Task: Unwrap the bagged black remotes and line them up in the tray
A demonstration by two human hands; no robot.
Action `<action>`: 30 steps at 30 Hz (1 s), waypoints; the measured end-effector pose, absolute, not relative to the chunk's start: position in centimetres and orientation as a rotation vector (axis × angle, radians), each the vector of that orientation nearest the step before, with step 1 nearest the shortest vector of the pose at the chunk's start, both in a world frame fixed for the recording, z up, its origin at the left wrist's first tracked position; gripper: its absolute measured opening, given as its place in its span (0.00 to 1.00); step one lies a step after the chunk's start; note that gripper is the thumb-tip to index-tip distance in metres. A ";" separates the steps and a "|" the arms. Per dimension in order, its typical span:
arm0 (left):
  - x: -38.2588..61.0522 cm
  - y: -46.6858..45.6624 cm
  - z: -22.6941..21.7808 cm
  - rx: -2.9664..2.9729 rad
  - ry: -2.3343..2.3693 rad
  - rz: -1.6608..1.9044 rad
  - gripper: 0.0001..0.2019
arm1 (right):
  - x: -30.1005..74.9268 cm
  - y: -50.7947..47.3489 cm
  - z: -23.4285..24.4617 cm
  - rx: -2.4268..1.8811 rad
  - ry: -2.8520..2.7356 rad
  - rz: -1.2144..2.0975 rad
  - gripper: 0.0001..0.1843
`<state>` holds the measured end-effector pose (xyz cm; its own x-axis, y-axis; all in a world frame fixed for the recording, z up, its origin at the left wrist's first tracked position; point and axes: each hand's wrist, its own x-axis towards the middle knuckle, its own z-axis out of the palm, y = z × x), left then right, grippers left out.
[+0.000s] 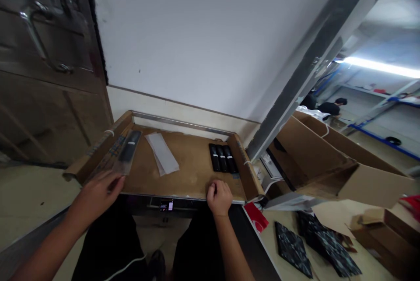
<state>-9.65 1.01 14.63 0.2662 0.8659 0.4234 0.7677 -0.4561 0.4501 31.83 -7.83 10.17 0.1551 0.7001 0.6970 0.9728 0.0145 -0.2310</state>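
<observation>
My left hand (98,191) lies on the near end of a clear plastic sleeve (122,158) that holds a black remote control (130,145), at the left side of a cardboard-lined tray (193,165). Its fingers press on the sleeve. My right hand (219,197) rests curled at the tray's front edge, nothing visible in it. Just beyond it, three black remotes (223,157) lie side by side at the tray's right. A stack of empty clear sleeves (162,153) lies in the middle.
An open cardboard box (328,163) stands to the right, with dark patterned packets (315,241) and a red item (256,217) on the floor. A metal door (46,53) is at the left. A person (333,107) is far off at the right.
</observation>
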 end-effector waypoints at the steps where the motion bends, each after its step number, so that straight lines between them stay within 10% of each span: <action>1: -9.4 1.4 14.9 2.383 1.536 1.021 0.13 | 31.8 -7.8 10.2 -1.755 -1.607 -0.503 0.09; 30: -3.9 7.5 13.3 1.978 1.466 1.002 0.15 | 31.6 -7.8 10.3 -1.803 -1.584 -0.480 0.10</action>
<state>-3.92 7.46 13.35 0.1586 0.9489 0.2727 0.5986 -0.3121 0.7378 31.55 -7.83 10.28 0.1911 0.7181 0.6692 0.9687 -0.0279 -0.2466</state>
